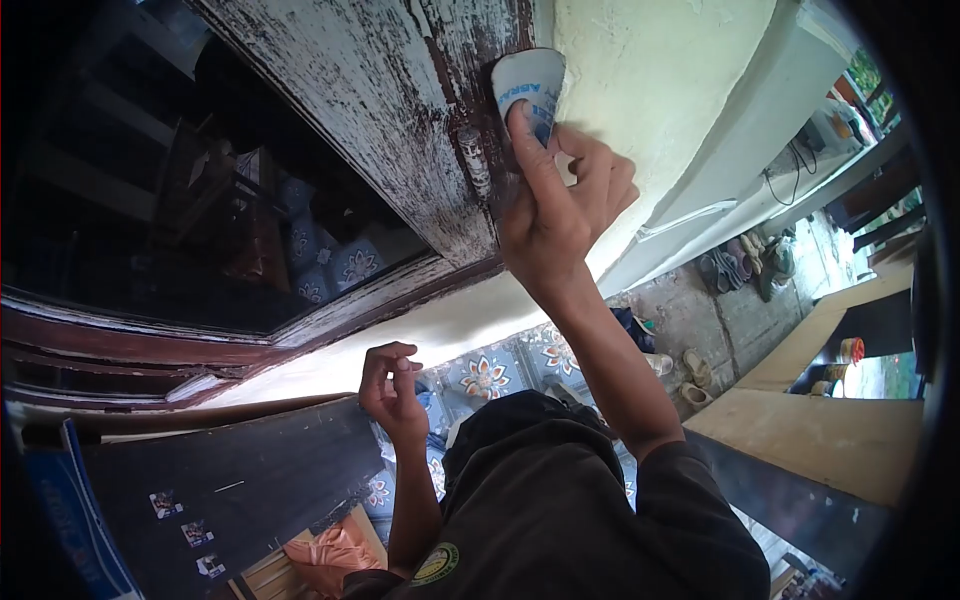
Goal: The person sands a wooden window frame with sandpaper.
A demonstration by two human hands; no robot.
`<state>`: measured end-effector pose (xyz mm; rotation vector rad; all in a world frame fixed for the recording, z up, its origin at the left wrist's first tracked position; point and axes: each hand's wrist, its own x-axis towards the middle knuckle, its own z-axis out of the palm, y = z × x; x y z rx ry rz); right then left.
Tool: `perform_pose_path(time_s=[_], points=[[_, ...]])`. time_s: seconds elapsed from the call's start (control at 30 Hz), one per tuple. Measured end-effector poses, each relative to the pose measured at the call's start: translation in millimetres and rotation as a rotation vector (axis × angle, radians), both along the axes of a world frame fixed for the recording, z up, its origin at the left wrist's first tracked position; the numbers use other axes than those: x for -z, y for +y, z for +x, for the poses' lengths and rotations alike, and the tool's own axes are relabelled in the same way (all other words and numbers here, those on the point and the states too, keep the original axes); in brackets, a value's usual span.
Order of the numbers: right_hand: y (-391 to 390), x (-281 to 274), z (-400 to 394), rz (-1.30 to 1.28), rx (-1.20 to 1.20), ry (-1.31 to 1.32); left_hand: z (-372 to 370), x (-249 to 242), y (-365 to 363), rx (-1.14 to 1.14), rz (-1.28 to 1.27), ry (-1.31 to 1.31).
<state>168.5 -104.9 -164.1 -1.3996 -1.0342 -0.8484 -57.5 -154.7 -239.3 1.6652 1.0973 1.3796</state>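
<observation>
My right hand pinches a curved piece of sandpaper, its pale back showing blue lettering, with the thumb on top. The sheet lies against the edge of the worn wooden window frame, beside the cream wall. White and dark brown patches of old paint cover the frame, and a small metal hinge sits left of the hand. Lower down, my left hand hangs in the air below the frame with its fingers curled; nothing shows in it.
A dark panel with small stickers stands at the lower left, near an orange cloth or bag. Patterned tiles cover the floor below. Shoes lie at the right, near a wooden bench-like piece.
</observation>
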Motion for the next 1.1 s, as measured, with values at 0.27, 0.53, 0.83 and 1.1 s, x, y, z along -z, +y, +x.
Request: perform_pose_path(time_s=[0.27, 0.53, 0.83, 1.1], points=[[-8.9, 31.1, -6.5, -0.112, -0.012, 0.067, 10.6, 19.2, -27.2, -0.125, -0.157, -0.079], [-16.1, 73.5, -23.3, -0.213, 0.088, 0.119, -3.6, 9.7, 13.1, 0.003, -0.167, -0.034], [-1.0, -16.9, -14.3, -0.069, 0.177, 0.038, -4.9, -14.3, 67.2, 0.0, 0.205, -0.163], [3.4, -27.3, -4.1, -0.038, 0.143, -0.027, 7.3, -41.8, 99.5, -0.108, 0.827, -0.013]])
